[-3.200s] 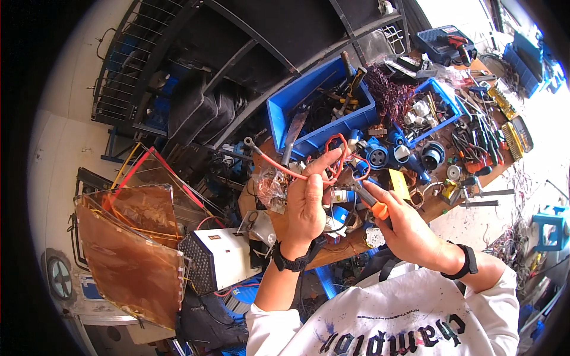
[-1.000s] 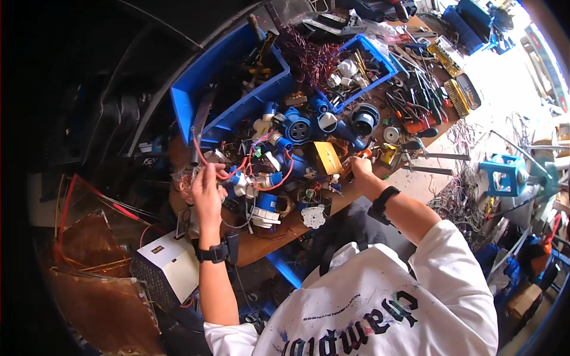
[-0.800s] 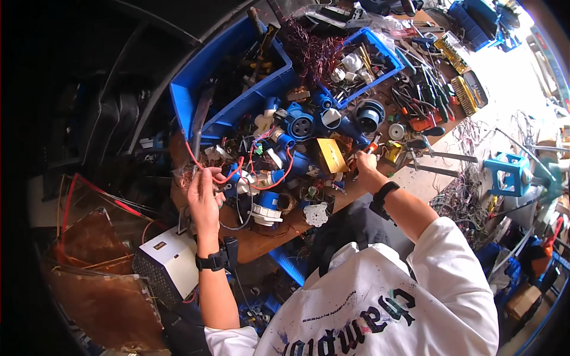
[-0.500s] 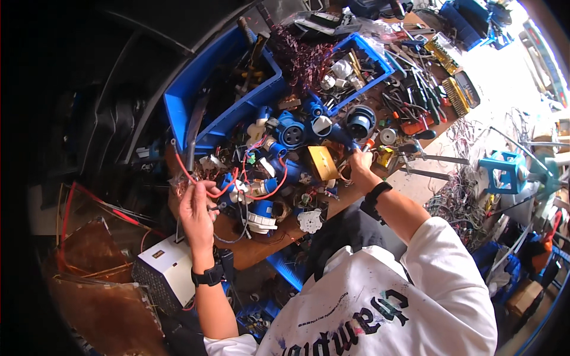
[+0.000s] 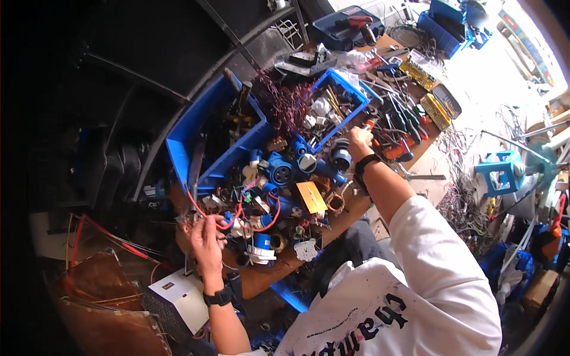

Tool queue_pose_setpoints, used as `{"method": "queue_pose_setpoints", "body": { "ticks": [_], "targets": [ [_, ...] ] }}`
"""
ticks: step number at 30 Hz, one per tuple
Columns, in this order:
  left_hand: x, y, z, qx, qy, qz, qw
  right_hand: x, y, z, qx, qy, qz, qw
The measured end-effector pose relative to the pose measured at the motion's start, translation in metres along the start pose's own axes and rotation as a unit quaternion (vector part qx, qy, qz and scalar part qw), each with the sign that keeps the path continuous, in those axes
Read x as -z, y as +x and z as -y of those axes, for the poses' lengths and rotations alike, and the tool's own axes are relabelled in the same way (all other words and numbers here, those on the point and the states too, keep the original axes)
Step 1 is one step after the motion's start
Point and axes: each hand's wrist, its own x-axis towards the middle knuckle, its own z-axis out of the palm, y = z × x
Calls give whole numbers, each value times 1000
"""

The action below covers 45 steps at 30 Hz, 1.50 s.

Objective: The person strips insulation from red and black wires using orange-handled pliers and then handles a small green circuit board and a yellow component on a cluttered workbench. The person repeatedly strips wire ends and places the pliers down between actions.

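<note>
- Red along the cable (image 5: 196, 205) in the left hand (image 5: 206, 240).
- Orange on the tool handle (image 5: 370, 124) at the right hand (image 5: 360, 139).
- Plain blue on the large bin (image 5: 236, 153) and the small bin (image 5: 345, 126).
- Blue with dark holes on the round socket (image 5: 278, 168).
- Blue above, white below on the plug (image 5: 261, 251).
- Flat yellow on the plate (image 5: 310, 196).
- Dark purplish red through the wire tangle (image 5: 286, 104).
- Brown on the tabletop (image 5: 286, 265).
- White on the shirt (image 5: 433, 267), black in its lettering (image 5: 390, 310).
- Black on both wristbands (image 5: 219, 297).
- White top, dotted grey side on the box (image 5: 189, 295).
- Coppery brown on the sheets (image 5: 113, 326).
</note>
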Motion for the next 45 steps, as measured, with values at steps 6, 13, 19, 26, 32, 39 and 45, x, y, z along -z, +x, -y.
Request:
{"method": "queue_pose_setpoints", "body": {
  "ticks": [6,13,19,26,32,39,45],
  "targets": [
    [7,-28,18,48,0,-41,998,27,-67,5,-71,324,-26,943],
    [5,-37,25,64,4,-67,996,67,-161,-37,186,268,-63,943],
    [8,-43,20,76,-27,-61,995,65,-188,-30,408,132,-80,900],
    [17,-50,7,68,-21,-76,995,40,-167,-3,486,153,-3,860],
    [32,-61,12,54,-37,-72,995,55,-191,-25,469,147,16,871],
    [42,-54,-4,17,-76,-17,997,110,-344,-70,643,327,124,681],
    [53,-61,-37,-61,-90,61,992,166,-484,-162,808,190,287,477]
  ]
}}
